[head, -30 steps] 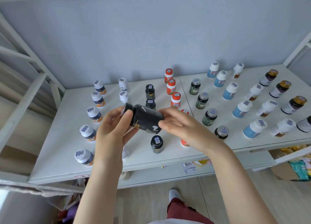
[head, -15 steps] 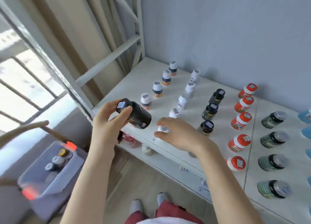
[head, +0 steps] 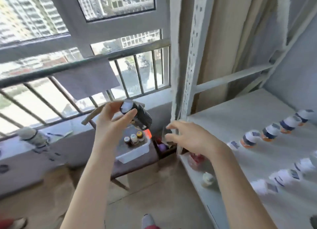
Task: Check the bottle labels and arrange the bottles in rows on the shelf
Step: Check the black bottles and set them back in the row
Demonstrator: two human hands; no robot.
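Window bars and a grey sill fill the far left, with the white shelf (head: 240,125) running along the right. Fingers of the left hand (head: 111,124) wrap a black bottle (head: 137,117), tilted with its cap toward the camera, held in the air left of the shelf's post. The right hand (head: 187,136) hovers with its fingers spread and loose, holding nothing, just off the shelf's near-left corner. Five orange-bottomed bottles (head: 269,132) line the shelf's far row; nearer ones blur. Below, a white bin (head: 135,151) holds three small bottles (head: 133,138). Bare floor lies between bin and shelf.
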